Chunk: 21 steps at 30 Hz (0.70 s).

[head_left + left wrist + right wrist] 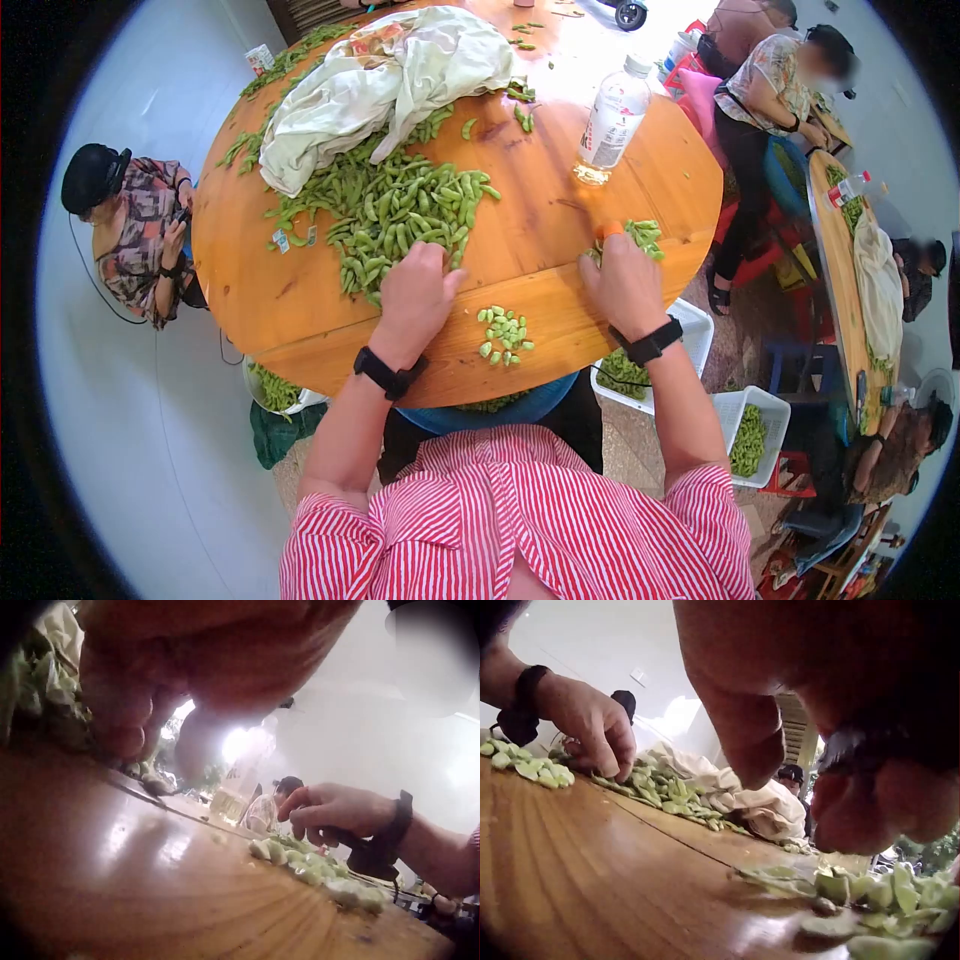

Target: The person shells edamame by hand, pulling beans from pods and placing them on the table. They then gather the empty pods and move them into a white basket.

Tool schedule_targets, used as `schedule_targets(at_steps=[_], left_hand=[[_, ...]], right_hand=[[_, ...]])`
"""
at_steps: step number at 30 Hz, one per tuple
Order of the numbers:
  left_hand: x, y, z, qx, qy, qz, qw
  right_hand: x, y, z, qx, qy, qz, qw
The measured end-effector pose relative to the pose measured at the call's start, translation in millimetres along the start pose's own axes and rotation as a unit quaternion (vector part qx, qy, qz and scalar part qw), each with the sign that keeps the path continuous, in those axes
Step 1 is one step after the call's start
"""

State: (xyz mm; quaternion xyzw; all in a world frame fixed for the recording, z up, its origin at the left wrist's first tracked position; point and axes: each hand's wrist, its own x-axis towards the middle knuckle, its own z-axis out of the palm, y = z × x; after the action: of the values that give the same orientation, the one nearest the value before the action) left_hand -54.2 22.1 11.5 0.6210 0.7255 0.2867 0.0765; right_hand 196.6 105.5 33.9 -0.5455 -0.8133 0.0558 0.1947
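My left hand (418, 295) reaches down to the near edge of a large heap of green soybean pods (405, 205). In the left wrist view its thumb stands apart from the fingers, with a pod (156, 784) just below the fingertips. Over a small pile of pods or shells (645, 238) at the right hovers my right hand (625, 285). Its thumb and fingers are apart in the right wrist view, nothing between them, and a dark band (862, 742) wraps one finger. Shelled beans (505, 335) lie in a small group between the hands.
A bottle (612, 125) with some yellowish liquid stands beyond my right hand. Pale cloth (400, 85) covers the heap's far part. White baskets (752, 430) of pods and a blue basin (490, 408) sit below the table edge (290, 375). Other people are at left and right.
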Motion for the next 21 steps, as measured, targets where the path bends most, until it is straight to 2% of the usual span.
schedule_targets(at_steps=[2,4,6,7,9,11,12,13,14,15,16,17,18,19,21], left_hand=[[3,1,0,0.073,-0.046,0.008,0.996],[3,2,2,0.086,-0.049,0.014,0.995],[3,3,2,0.099,-0.054,0.021,0.993],[1,4,0,0.109,-0.056,0.021,0.992],[-3,4,3,0.119,-0.059,0.024,0.991],[-8,-2,9,0.014,0.006,0.082,0.996],[-11,2,7,0.013,0.005,0.085,0.996],[-13,8,3,-0.165,-0.080,-0.024,0.983],[-15,14,0,-0.333,-0.163,-0.132,0.919],[-18,19,-1,-0.334,-0.165,-0.130,0.919],[-22,25,-3,-0.418,-0.178,-0.168,0.875],[-25,29,-3,-0.496,-0.189,-0.206,0.822],[-27,32,-3,-0.496,-0.191,-0.205,0.822],[-28,35,-3,-0.510,-0.196,-0.208,0.811],[-31,38,-3,-0.524,-0.202,-0.211,0.800]], right_hand=[[-5,-5,5,0.029,0.014,-0.005,0.999],[-9,-9,9,0.058,0.027,-0.008,0.998],[-12,-11,12,0.166,0.008,-0.103,0.981],[-15,-13,12,0.167,0.009,-0.102,0.981],[-21,-18,10,0.234,-0.050,-0.118,0.964],[-26,-23,11,0.257,-0.064,-0.108,0.958],[-28,-26,12,0.280,-0.079,-0.099,0.951],[-31,-29,12,0.278,-0.077,-0.097,0.952],[-33,-32,12,0.271,-0.089,-0.075,0.955],[-35,-35,13,0.264,-0.101,-0.053,0.958],[-36,-35,17,0.262,-0.100,-0.050,0.958],[-38,-35,25,0.318,-0.112,-0.037,0.941],[-38,-36,29,0.374,-0.124,-0.024,0.919],[-39,-37,29,0.374,-0.124,-0.023,0.919],[-38,-40,25,0.461,-0.186,0.008,0.868]])
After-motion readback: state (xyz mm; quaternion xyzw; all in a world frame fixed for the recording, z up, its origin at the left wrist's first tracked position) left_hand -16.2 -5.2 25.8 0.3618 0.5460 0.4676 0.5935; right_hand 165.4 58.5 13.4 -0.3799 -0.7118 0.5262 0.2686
